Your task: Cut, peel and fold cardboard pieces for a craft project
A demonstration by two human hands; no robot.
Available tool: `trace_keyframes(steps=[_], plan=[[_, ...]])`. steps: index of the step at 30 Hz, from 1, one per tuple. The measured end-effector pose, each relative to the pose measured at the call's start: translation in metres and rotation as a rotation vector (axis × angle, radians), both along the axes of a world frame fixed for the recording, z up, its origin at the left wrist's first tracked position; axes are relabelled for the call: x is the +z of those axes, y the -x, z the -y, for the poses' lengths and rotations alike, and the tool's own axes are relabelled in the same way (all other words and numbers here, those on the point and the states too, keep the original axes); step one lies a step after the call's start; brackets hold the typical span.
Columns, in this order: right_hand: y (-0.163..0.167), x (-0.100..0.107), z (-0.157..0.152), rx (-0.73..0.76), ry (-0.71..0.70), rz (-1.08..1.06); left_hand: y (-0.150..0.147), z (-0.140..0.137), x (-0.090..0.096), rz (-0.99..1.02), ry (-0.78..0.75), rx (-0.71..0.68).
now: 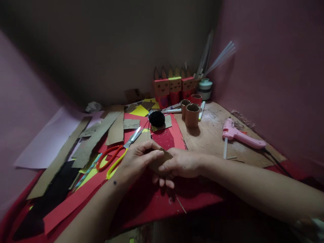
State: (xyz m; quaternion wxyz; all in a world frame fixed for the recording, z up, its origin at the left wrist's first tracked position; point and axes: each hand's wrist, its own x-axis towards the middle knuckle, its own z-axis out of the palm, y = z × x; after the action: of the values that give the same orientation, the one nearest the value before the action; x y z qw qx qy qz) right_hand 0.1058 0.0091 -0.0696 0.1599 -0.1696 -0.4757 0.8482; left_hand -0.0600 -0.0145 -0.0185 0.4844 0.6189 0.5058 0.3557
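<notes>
Above the front of the red tabletop, my left hand (141, 158) and my right hand (178, 163) close together on one small brown piece of cardboard (159, 163). My left thumb presses on its upper face, and the right thumb lies on its lower right part. Fingers cover most of its outline, so its full shape is hidden. Just left of my left hand lie scissors (124, 147) with one red and one yellow handle, blades partly apart. Behind the hands sits a black ball of yarn (157, 119).
Cardboard strips (98, 138), a red paper strip (76, 202) and a striped straw (88, 171) crowd the left. Cardboard tubes (192, 116) stand right of centre. A pink glue gun (240, 135) with a cord lies far right. Box-headed figures (174, 87) stand along the back.
</notes>
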Motion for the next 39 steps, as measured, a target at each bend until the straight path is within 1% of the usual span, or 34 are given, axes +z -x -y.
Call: trace_keyframes(steps=[2,4,6,11,15,18,20,23,26,29,33,37,39], plan=[[-0.001,0.003,-0.001,-0.061,0.026,-0.033,0.007,-0.005,0.002,-0.006,0.086,-0.051],[-0.002,0.006,-0.002,-0.109,0.045,-0.067,0.015,-0.010,0.003,-0.006,0.130,-0.100],[-0.003,0.006,-0.003,-0.114,0.045,-0.074,0.021,-0.013,0.001,0.011,0.128,-0.109],[-0.004,0.005,-0.005,-0.101,0.043,-0.101,0.022,-0.014,-0.004,0.049,0.103,-0.057],[-0.003,0.008,-0.004,-0.103,0.028,-0.131,0.015,-0.011,-0.004,0.121,0.155,-0.101],[-0.003,0.010,-0.003,-0.094,0.047,-0.103,0.009,-0.009,-0.006,0.134,0.170,-0.049],[-0.004,0.012,-0.003,-0.113,0.066,-0.081,0.008,-0.011,-0.009,0.186,0.190,-0.004],[-0.006,0.013,-0.005,-0.175,0.052,-0.002,0.016,-0.019,-0.014,0.236,0.197,0.057],[-0.009,0.014,-0.008,-0.218,0.034,0.063,0.025,-0.025,-0.018,0.207,0.196,0.105],[-0.009,0.015,-0.010,-0.237,0.069,0.046,0.026,-0.025,-0.019,0.189,0.208,0.069],[-0.007,0.015,-0.011,-0.263,0.085,0.012,0.020,-0.020,-0.014,0.167,0.206,-0.058],[-0.005,0.015,-0.010,-0.287,0.092,-0.006,0.015,-0.017,-0.009,0.195,0.136,-0.057],[-0.004,0.014,-0.009,-0.304,0.087,-0.021,0.014,-0.017,-0.007,0.168,0.126,-0.080]])
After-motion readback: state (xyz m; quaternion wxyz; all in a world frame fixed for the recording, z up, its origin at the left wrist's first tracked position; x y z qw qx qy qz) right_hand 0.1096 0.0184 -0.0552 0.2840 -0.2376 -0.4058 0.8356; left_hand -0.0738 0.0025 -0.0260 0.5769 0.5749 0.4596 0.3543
